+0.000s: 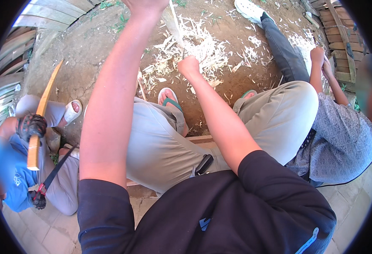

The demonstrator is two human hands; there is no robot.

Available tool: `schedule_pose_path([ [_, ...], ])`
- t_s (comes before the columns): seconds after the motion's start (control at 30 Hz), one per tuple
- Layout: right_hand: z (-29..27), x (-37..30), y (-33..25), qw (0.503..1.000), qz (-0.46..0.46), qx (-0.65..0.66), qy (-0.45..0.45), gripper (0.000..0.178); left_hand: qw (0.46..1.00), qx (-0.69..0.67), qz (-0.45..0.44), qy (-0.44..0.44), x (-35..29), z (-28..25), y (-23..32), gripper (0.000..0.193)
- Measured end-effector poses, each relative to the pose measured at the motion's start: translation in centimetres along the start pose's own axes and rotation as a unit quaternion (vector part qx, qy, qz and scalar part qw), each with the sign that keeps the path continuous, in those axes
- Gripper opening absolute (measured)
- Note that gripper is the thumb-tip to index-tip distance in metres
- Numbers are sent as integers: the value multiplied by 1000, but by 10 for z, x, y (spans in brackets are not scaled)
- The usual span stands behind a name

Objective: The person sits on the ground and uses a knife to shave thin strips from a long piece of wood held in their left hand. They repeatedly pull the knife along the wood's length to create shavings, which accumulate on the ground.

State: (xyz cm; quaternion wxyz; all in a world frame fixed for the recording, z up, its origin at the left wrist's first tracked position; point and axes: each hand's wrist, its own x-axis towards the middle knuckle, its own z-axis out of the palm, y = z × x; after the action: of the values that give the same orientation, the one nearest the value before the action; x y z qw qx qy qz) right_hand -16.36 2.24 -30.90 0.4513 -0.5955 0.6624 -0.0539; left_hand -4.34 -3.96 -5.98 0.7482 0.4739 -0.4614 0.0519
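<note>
My left hand [147, 4] reaches far forward, partly cut off by the upper edge of the view. It is closed at the upper end of a pale, flat piece of wood [172, 24], which slants down toward the shavings. Nearer to me, my right fist [189, 67] is wrapped round a knife, whose handle the fingers hide. Only a thin dark bit of its blade [183, 53] shows above the fist, close to the wood's lower end. Pale wood shavings [207, 48] lie heaped on the dirt beneath and around both.
On the left, a person in blue with dark gloves holds a long curved wooden strip [46, 101] and a long dark blade [59, 169]. Close on my right sits another person in a grey patterned shirt [342, 139]. Slatted wooden walls [342, 38] stand at both sides.
</note>
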Motion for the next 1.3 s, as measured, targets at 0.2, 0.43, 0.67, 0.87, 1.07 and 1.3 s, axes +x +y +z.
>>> schedule_pose_path([
  [0.2, -4, -2, 1, 999, 11, 39, 3, 24, 996, 62, 27, -56, 3, -12, -25, 43],
  [0.43, 17, 5, -12, 996, 42, 70, 32, 28, 986, 147, 77, 7, -2, -1, -5, 42],
  [0.67, 10, -4, -11, 998, 25, 55, 3, 25, 995, 76, 22, -62, -1, -9, 3, 48],
  [0.87, 6, -7, 10, 998, 5, 36, 61, 19, 997, -5, 35, -67, -2, 1, 1, 52],
  [1.07, 7, 31, 7, 997, 23, 25, -64, 26, 993, 58, -13, -101, -2, -1, 19, 34],
  [1.3, 16, 16, 10, 1000, -24, -1, 12, 23, 988, 122, 3, -99, -3, -6, 30, 41],
])
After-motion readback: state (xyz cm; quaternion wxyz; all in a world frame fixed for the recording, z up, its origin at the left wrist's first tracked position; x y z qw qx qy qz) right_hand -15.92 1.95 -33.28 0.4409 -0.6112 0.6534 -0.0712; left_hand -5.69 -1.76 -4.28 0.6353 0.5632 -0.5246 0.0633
